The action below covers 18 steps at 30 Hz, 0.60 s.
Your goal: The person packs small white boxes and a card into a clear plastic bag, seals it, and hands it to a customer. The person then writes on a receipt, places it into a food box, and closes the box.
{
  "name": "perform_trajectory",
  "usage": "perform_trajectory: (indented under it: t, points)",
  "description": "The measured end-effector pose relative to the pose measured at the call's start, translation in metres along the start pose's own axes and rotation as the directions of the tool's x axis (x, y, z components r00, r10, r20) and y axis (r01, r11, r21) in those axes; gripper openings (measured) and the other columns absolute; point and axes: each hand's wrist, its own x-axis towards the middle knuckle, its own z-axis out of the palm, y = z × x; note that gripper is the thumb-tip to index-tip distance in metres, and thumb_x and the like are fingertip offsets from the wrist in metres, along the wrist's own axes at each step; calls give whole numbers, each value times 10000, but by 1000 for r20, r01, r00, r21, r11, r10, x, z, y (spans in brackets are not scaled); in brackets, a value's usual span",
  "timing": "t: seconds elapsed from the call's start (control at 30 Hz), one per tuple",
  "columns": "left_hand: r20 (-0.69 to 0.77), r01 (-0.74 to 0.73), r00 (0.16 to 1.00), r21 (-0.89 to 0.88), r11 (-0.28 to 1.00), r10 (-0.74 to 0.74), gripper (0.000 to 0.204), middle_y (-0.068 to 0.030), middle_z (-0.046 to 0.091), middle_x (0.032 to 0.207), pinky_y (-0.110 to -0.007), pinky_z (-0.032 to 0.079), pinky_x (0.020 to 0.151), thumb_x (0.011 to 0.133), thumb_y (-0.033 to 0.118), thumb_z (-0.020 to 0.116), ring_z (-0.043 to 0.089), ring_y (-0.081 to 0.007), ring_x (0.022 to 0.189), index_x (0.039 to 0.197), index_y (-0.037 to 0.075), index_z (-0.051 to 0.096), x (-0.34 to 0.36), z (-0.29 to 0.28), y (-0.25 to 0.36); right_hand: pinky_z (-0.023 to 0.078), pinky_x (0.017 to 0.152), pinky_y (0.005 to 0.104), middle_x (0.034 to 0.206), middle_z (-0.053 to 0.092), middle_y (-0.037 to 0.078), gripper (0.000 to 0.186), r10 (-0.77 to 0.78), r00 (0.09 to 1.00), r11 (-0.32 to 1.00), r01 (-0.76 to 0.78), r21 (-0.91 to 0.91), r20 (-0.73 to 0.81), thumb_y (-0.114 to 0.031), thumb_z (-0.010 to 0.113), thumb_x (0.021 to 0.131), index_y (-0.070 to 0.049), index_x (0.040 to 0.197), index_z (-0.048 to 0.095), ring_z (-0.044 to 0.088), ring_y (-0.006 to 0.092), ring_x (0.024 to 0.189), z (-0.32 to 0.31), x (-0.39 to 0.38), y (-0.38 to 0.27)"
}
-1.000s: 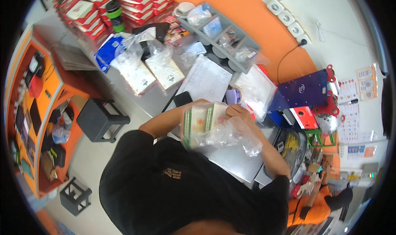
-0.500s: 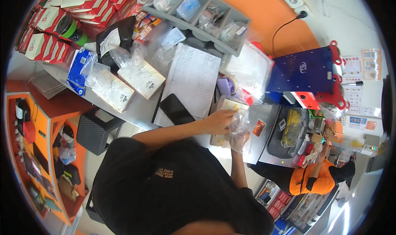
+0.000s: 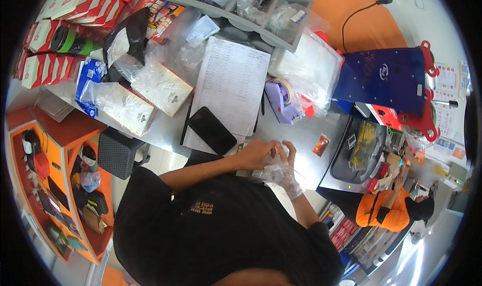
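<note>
Close to my body, at the counter's front edge, both hands meet over a crumpled clear plastic bag [image 3: 272,173]. My left hand [image 3: 255,154] has its fingers bent and closed on the bag's film. My right hand [image 3: 288,171] grips the same bag from the other side, and the film bunches over its fingers and wrist. A pale box that showed under the hands earlier is now mostly hidden by them. A black phone [image 3: 213,130] lies left of my hands on handwritten sheets [image 3: 233,75]. Beyond my hands stands a purple tape dispenser [image 3: 282,102].
Two bagged white boxes [image 3: 161,91] lie on the left of the metal counter [image 3: 306,160]. A grey divided tray [image 3: 281,37] stands at the back, and a blue panel with red handles [image 3: 379,77] at the right. A person in orange [image 3: 384,208] works farther right.
My hands have drawn nearer my body with the bag, and the pale box has gone mostly out of sight. The tape dispenser now shows more fully as the view has shifted.
</note>
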Motion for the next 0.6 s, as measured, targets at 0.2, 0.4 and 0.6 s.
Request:
perform_trajectory:
  t: [0.2, 0.4, 0.6]
  points:
    - [-73, -297, 946, 184, 937, 314, 258, -44, 602, 931, -382, 324, 792, 703, 198, 668, 541, -223, 971, 949, 126, 639, -4, 16, -11, 207, 1074, 584, 1406, 236, 263, 760, -250, 942, 937, 294, -190, 224, -328, 675, 777, -170, 1401, 270, 285, 399, 1316, -9, 4, 8]
    - [-85, -336, 924, 280, 899, 372, 154, 26, 589, 897, -368, 317, 771, 725, 170, 616, 533, -157, 888, 873, 156, 654, -6, 28, -15, 316, 1034, 496, 1369, 378, 173, 806, -88, 625, 926, 338, -167, 776, -386, 721, 709, -175, 1392, 350, 413, 350, 1246, -74, 57, -3]
    - [-11, -383, 917, 264, 885, 400, 175, 43, 614, 954, -364, 316, 770, 749, 131, 568, 537, -127, 900, 913, 153, 627, -7, 22, -16, 471, 694, 308, 784, 636, 87, 181, -179, 866, 984, 170, 61, 467, -169, 625, 838, -30, 954, 635, 606, 187, 726, -125, 246, -59]
